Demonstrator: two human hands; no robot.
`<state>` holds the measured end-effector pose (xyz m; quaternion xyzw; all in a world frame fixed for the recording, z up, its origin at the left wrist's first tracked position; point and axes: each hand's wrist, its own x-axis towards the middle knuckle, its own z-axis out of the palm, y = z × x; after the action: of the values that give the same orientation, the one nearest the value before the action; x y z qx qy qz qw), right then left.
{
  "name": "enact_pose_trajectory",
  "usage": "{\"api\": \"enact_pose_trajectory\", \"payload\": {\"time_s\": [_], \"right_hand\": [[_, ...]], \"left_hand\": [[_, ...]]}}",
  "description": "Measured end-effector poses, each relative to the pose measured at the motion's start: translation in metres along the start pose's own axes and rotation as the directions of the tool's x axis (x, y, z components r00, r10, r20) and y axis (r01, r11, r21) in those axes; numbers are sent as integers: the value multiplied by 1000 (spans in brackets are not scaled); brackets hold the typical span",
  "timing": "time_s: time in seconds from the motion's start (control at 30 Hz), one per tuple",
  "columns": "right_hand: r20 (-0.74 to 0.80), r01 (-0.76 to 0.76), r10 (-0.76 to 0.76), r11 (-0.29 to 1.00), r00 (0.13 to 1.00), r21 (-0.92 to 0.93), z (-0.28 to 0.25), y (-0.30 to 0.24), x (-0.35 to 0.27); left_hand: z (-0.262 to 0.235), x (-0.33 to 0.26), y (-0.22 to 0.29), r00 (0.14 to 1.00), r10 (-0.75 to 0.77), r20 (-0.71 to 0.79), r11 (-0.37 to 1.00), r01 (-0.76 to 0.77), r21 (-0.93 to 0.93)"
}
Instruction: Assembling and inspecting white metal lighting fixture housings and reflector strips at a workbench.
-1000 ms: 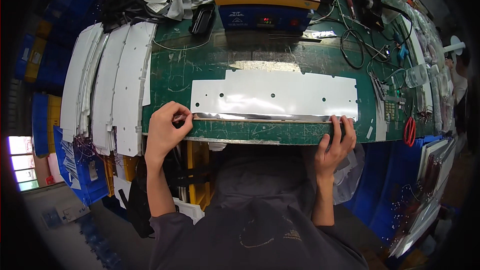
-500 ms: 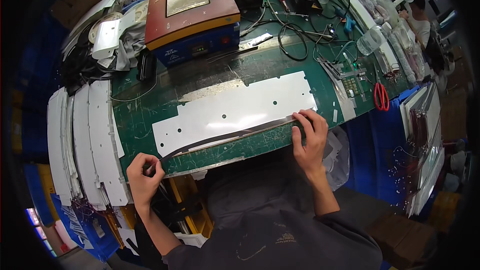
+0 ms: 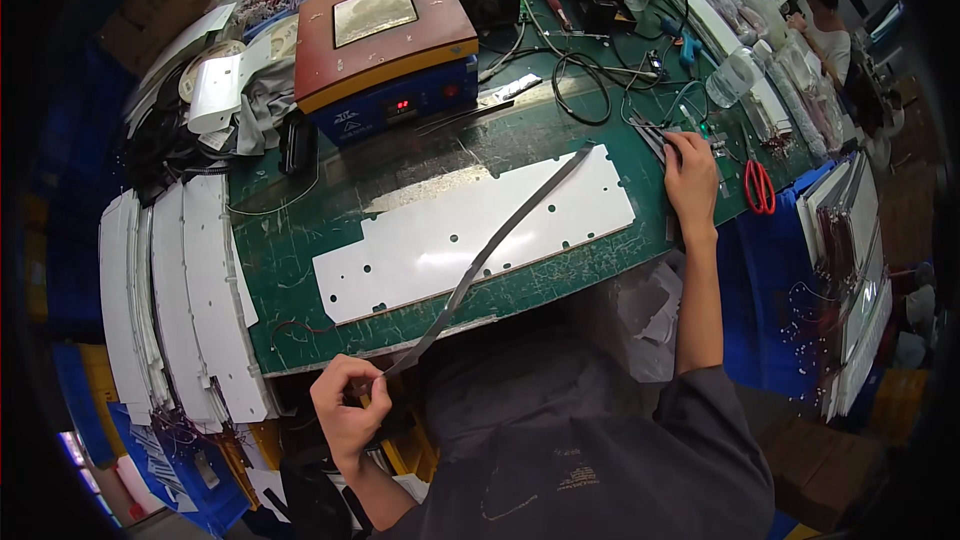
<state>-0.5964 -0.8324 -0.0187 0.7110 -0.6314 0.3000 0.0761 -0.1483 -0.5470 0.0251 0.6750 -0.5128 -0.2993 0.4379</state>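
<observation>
Pinching the near end of the dark strip between thumb and fingers, your left hand is just off the near edge of the green bench. From there the strip runs slantwise, crossing above or over the white panel to a loose end by its far right corner; whether it touches the panel's face anywhere is hard to make out.

Half a second ago the strip followed the panel's near edge, bowed up at your left, with your right fingers on its other end. Now that edge is uncovered, its notches showing, and you hold the strip by one end only. That suggests it has come free of the edge, leaving the panel lying flat by itself. A thin wire now shows at the panel's left end.

Your right hand has let go of the strip and gone past the panel's right end, among small dark pieces beside the red-handled scissors. Its fingers are curled, but whether they grip anything is hidden.

Farther back, beyond the panel, stands the blue box with a reddish lid.
</observation>
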Motion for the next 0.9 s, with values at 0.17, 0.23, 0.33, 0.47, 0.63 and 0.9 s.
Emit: {"api": "enact_pose_trajectory", "payload": {"time_s": [0.17, 0.23, 0.33, 0.47, 0.63, 0.9], "right_hand": [[184, -80, 77, 997, 980, 10, -2, 20, 11], [231, -106, 99, 994, 968, 16, -5, 22, 12], [306, -142, 198, 970, 931, -195, -20, 14, 15], [317, -194, 250, 961, 915, -198, -40, 4, 3], [381, -361, 263, 908, 886, 213, -72, -59, -27], [835, -876, -379, 111, 399, 469, -73, -194, -109]], "left_hand": [[32, -10, -1, 999, 52, 7, 995, -51, -89], [41, -10, 1, 999, 42, 3, 991, -41, -127], [50, -10, 2, 994, 108, -30, 984, -112, -140], [60, -6, 14, 990, 35, -134, 976, -63, -211], [71, 8, 17, 969, -73, -237, 970, 14, -241], [73, 14, 16, 971, -156, -183, 958, 103, -269]]}}
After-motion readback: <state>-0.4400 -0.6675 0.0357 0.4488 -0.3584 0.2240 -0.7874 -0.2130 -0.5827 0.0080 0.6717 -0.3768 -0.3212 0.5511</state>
